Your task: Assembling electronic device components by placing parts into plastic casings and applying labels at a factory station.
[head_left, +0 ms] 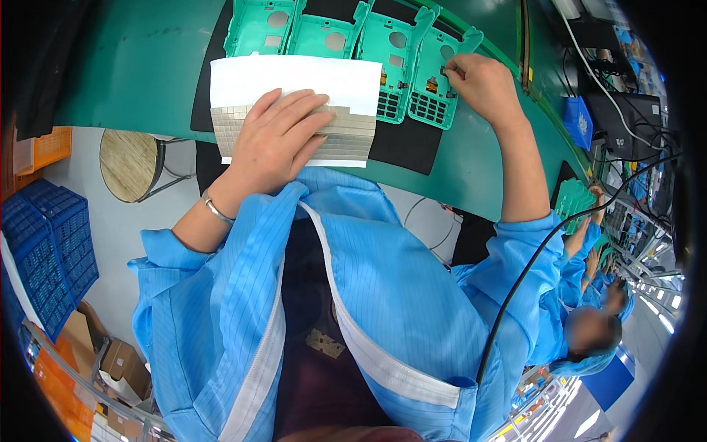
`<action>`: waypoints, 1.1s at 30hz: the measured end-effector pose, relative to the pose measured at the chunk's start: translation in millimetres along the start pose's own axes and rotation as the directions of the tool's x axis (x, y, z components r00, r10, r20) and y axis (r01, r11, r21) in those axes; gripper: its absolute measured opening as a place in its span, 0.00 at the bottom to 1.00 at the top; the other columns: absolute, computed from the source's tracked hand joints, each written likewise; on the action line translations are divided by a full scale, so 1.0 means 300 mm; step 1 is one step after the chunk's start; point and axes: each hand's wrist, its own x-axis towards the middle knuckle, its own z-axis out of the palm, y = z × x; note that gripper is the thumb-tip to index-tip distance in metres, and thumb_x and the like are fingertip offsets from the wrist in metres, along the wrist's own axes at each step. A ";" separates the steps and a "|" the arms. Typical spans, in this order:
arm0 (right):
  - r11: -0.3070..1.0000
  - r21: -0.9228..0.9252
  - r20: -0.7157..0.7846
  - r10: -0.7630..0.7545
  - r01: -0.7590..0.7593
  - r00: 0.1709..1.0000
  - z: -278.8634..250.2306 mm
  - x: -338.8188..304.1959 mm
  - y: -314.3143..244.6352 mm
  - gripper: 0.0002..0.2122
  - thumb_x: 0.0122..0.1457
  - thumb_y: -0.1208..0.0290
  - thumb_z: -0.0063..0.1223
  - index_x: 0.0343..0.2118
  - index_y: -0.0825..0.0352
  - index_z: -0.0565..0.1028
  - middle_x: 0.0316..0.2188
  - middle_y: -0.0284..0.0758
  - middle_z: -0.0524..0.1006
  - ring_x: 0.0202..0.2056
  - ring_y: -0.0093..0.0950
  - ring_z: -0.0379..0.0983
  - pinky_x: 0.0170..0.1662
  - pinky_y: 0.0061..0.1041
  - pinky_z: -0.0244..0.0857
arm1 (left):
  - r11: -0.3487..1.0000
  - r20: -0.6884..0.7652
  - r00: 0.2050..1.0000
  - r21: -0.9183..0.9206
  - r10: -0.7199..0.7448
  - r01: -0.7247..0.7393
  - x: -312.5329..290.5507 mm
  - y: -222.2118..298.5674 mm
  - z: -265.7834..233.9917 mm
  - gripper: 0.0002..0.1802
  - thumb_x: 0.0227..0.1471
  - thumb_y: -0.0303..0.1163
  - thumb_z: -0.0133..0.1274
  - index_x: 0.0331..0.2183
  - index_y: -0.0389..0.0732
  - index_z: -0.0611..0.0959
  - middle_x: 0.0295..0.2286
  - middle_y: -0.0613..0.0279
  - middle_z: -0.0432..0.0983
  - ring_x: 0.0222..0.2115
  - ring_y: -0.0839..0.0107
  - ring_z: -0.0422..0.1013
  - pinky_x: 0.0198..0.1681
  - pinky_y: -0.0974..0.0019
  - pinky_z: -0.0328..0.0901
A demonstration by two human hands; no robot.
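Four green housings (375, 46) lie aligned; left hand (276, 140) rests, fingers extended, on sheet (294, 77); right hand (482, 85) pinches at rightmost housing, contents unclear.

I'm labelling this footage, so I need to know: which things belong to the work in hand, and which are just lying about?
Apparently in use:
- white sheet with silvery squares, under the left hand
- green plastic housings, right hand at the rightmost
- black mat

Apparently just about:
- round stool
- blue plastic crates
- cardboard boxes
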 end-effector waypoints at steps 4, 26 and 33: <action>0.999 -0.047 0.003 0.004 -0.004 1.000 -0.004 -0.004 -0.010 0.05 0.50 0.71 0.54 0.28 0.64 0.77 0.25 0.35 0.77 0.26 0.33 0.73 0.31 0.30 0.67 | 1.000 0.001 1.000 -0.011 0.000 0.000 0.005 0.002 -0.005 0.16 0.47 0.31 0.55 0.41 0.44 0.78 0.46 0.62 0.72 0.49 0.64 0.67 0.55 0.56 0.56; 0.941 0.174 -0.026 -0.290 0.290 0.957 -0.007 -0.012 -0.456 0.04 0.51 0.71 0.51 0.25 0.63 0.76 0.22 0.34 0.74 0.27 0.34 0.74 0.28 0.33 0.68 | 1.000 -0.040 0.999 -0.003 0.020 -0.021 -0.008 0.001 -0.003 0.16 0.46 0.33 0.55 0.41 0.45 0.78 0.46 0.64 0.71 0.49 0.68 0.66 0.55 0.59 0.55; 0.911 0.317 -0.008 -0.276 0.265 0.961 -0.025 -0.012 -0.452 0.05 0.50 0.70 0.51 0.24 0.64 0.76 0.21 0.35 0.75 0.24 0.35 0.73 0.26 0.31 0.67 | 1.000 -0.016 1.000 -0.021 0.008 -0.009 -0.004 -0.002 -0.002 0.17 0.47 0.34 0.55 0.43 0.47 0.79 0.48 0.64 0.71 0.50 0.66 0.65 0.55 0.57 0.55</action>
